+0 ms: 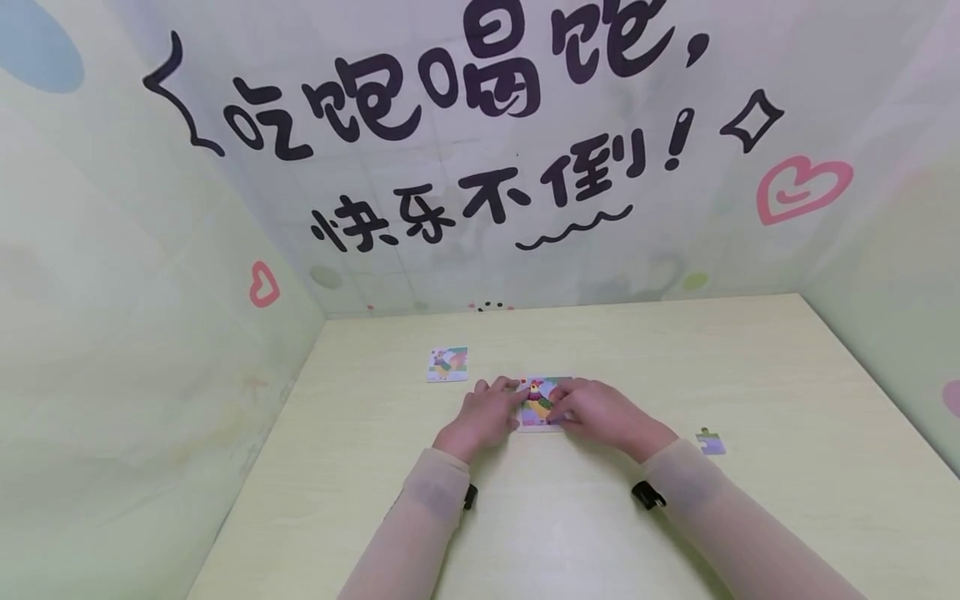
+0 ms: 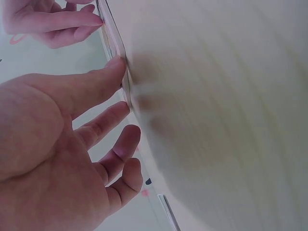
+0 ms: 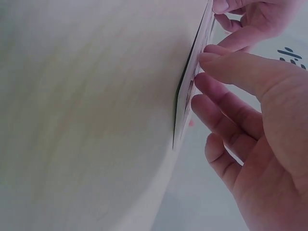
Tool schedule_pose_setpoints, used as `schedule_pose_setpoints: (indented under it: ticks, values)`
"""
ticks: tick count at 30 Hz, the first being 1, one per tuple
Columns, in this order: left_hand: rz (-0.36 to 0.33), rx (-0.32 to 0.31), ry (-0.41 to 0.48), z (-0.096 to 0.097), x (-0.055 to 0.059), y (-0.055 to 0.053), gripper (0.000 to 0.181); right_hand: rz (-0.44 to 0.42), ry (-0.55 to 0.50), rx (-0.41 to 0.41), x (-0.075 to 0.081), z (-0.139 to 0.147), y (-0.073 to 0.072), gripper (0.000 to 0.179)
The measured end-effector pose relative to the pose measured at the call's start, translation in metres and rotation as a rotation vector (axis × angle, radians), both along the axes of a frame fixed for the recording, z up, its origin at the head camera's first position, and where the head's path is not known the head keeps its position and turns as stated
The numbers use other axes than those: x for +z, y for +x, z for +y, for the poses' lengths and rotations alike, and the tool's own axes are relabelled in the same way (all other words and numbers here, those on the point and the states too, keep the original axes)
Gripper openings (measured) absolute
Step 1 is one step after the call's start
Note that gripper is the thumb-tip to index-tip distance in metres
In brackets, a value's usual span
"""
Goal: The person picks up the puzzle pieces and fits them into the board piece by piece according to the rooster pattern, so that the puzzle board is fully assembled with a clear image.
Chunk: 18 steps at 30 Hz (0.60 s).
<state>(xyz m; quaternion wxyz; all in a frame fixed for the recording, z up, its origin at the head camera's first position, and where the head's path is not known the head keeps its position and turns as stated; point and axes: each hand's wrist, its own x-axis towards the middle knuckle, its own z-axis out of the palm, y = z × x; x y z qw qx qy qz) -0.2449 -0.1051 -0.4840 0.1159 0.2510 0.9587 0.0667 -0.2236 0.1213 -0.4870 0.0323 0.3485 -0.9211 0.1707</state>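
A square jigsaw puzzle (image 1: 537,400) with a colourful rooster picture lies flat on the table between both hands. My left hand (image 1: 489,413) holds its left side, thumb at the near edge and index finger reaching over the picture. In the left wrist view the thumb (image 2: 113,72) touches the thin board's edge, while the outer fingers curl loosely off it. My right hand (image 1: 600,415) bends over the right part of the puzzle, thumb and index finger pinched together at a piece there. The fingers mostly hide that piece and the puzzle's right side.
To the right, beside the right forearm, lies a loose puzzle piece (image 1: 711,442), pale lilac with a green tab. A square picture card (image 1: 447,364) with a similar rooster lies farther back on the left. Printed cloth walls (image 1: 420,283) border the pale wooden table (image 1: 555,517).
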Motion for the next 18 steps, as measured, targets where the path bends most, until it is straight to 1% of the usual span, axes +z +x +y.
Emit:
schedule_pose_setpoints:
  ticks: [8, 13, 18]
  values:
    - [-0.009, 0.012, 0.014, 0.0, 0.001, 0.001, 0.058, -0.011, -0.013, -0.067, -0.001, 0.01, 0.004, 0.015]
    - [-0.021, 0.02, 0.032, 0.0, -0.001, 0.001, 0.058, 0.002, -0.022, -0.074, 0.001, 0.016, 0.006, 0.019]
    - [-0.014, 0.017, 0.026, 0.0, -0.001, 0.002, 0.058, -0.015, -0.021, -0.095, 0.003, 0.021, 0.011, 0.022]
